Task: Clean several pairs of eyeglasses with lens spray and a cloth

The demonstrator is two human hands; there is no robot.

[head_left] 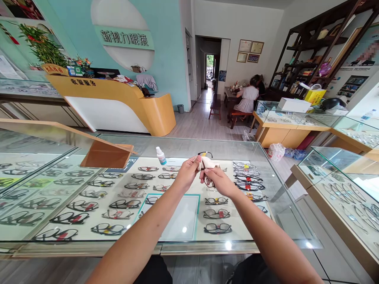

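Observation:
Above the glass counter [185, 248] my left hand [188, 169] and my right hand [218, 179] are closed together around a pair of eyeglasses [209, 181]. A pale cleaning cloth [211, 162] is bunched between my fingers and covers the middle of the eyeglasses. One dark rim sticks out at the far side of the cloth, while the other lens shows below, close to my right fingers. My left thumb presses the cloth from the left, and the right fingers grip from the near side. A small white spray bottle [161, 156] stands on the counter, left of my hands.
Rows of eyeglasses [217, 228] lie inside the counter under the glass. A wooden-framed mirror stand [106, 154] is on the left. Another display case [340, 189] stands to the right. Further back are a cashier desk [112, 102] and a seated person [248, 96].

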